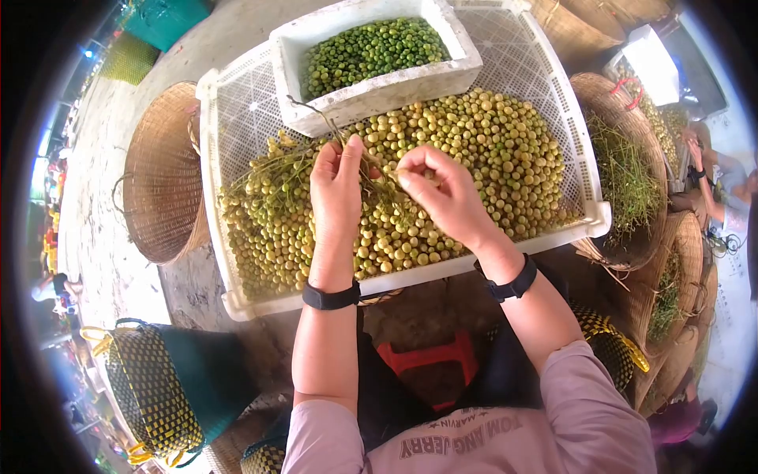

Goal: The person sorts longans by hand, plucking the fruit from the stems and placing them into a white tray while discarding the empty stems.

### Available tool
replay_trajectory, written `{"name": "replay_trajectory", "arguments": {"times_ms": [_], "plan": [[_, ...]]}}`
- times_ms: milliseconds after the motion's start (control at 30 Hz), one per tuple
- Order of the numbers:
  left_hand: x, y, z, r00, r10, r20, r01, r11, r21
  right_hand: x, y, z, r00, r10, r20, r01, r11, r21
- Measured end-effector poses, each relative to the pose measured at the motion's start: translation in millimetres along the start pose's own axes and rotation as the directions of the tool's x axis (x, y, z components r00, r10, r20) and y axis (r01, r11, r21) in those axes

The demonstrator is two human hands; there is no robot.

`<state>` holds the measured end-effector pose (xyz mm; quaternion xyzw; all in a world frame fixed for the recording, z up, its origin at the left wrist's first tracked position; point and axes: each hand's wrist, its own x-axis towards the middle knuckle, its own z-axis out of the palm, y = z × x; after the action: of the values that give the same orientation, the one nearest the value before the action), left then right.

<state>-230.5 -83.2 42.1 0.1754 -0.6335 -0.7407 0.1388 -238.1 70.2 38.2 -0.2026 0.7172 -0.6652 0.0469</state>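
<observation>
My left hand (335, 193) is closed around a thin twig (312, 107), with a stemmy fruit bunch (276, 170) spreading to its left. To its right, my right hand (446, 193) is pinched at the stems; what sits between thumb and finger is too small to make out. Beneath both hands, small round yellow-green fruits (489, 158) cover much of a white plastic mesh tray (229, 103). A white foam box (379, 91) of darker green fruits (375, 55) stands at the tray's far side.
A wicker basket (162, 178) stands left of the tray; another basket (647, 229) to the right holds green stems (620, 178). A checkered woven basket (150, 387) is at lower left. A red stool (430, 359) shows below. Another person's arm (703, 178) is at far right.
</observation>
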Motion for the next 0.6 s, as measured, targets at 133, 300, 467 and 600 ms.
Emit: {"name": "replay_trajectory", "arguments": {"times_ms": [133,300,467,600], "plan": [[3.8,3.7,-15.0,0.996,-0.076,-0.035,0.078,0.996,0.038,5.7,1.1,-22.4,0.980,0.179,0.090,-0.198,0.800,0.566],[5.0,5.3,-14.8,0.996,0.000,-0.087,0.000,1.000,-0.001,5.1,-6.9,-25.8,0.981,0.169,0.092,-0.193,0.871,0.451],[-0.5,8.7,-7.8,0.990,0.117,-0.081,-0.107,0.987,0.118,-0.3,-8.8,-4.5,0.993,-0.115,0.042,0.122,0.920,-0.372],[1.6,6.0,-7.5,0.990,0.119,-0.078,-0.109,0.987,0.122,-1.8,-7.9,-2.7,0.998,-0.047,0.049,0.057,0.973,-0.225]]}}
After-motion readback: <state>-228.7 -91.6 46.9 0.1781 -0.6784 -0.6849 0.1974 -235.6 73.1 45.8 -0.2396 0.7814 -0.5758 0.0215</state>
